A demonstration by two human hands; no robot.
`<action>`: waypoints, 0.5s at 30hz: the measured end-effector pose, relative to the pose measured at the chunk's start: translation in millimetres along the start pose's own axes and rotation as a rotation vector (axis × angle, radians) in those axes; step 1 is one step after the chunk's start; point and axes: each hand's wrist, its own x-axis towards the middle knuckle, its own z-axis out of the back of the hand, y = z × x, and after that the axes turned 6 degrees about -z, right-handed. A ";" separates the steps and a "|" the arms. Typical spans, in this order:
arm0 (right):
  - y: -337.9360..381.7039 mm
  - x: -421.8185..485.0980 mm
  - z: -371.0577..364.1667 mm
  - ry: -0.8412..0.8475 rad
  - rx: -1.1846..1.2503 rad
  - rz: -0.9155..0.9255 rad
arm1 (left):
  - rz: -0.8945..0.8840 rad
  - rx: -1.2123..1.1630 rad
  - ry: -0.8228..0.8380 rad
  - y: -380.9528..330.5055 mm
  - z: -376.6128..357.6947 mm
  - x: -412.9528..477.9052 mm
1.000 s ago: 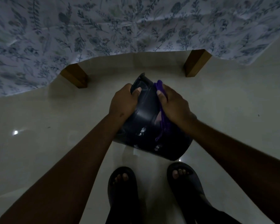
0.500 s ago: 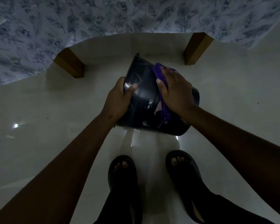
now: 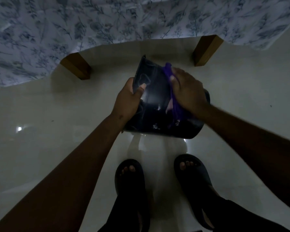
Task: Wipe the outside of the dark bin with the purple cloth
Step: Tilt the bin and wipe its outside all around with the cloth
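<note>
The dark bin (image 3: 155,106) is held tilted in the air above the floor, its glossy outer wall facing me. My left hand (image 3: 128,99) grips its left side, thumb on the wall. My right hand (image 3: 188,90) presses the purple cloth (image 3: 174,104) flat against the bin's right side. Most of the cloth is hidden under that hand; a strip hangs down the wall below it.
A bed with a floral sheet (image 3: 107,22) fills the top of the view, with two wooden legs (image 3: 76,66) (image 3: 206,51) on the pale tiled floor (image 3: 40,114). My feet in dark sandals (image 3: 131,181) (image 3: 192,178) stand just below the bin.
The bin has been lifted up and away from my feet, toward the bed. My right hand with the cloth has slid along the bin's right side. The left hand keeps its grip.
</note>
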 end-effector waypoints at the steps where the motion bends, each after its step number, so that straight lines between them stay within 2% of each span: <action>1: -2.5 19.1 3.3 0.066 0.062 -0.084 | -0.002 0.015 -0.006 -0.4 0.4 -0.3; 3: -1.6 30.1 6.1 0.146 0.117 -0.150 | 0.006 0.051 -0.012 -1.4 2.8 2.9; 4: 1.2 21.2 5.2 0.118 0.096 -0.129 | 0.015 0.064 -0.009 -1.5 4.3 5.3; 7: 7.9 -43.4 -7.1 -0.012 -0.158 0.132 | 0.036 0.081 0.011 -1.2 6.9 13.1; 11: 4.5 -104.9 -29.1 0.004 -0.327 0.443 | 0.014 0.086 0.033 0.9 6.4 16.9; 13: 2.7 -94.4 -24.4 0.024 -0.334 0.482 | 0.030 0.065 0.048 0.4 7.5 15.7; 15: 5.1 -66.1 -14.3 0.032 -0.281 0.408 | 0.048 0.042 0.063 -1.8 7.2 14.4</action>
